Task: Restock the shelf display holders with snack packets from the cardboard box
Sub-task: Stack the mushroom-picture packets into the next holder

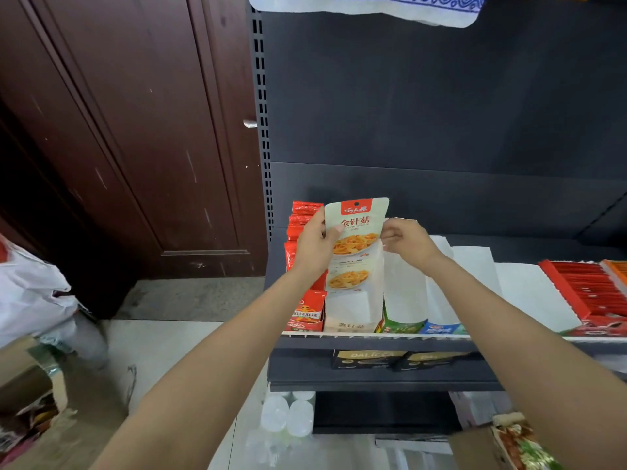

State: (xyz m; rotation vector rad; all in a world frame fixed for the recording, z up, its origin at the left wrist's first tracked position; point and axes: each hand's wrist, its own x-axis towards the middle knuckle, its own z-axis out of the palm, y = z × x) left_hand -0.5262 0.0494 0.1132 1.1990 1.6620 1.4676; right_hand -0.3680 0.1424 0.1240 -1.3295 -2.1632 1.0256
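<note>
Dark shelf (441, 344) (brown door (135, 130) beside), hands (314, 244) holding packet (356, 239).

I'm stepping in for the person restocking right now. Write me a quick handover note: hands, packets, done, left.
Left hand grips the cream snack packet by its left edge; right hand pinches its right edge, holding it upright over the white display holder.
Red packets already fill the holder to the left.
Holders to the right look empty.
Left: seat this packet, then fetch more from the cardboard box on the floor.
</note>
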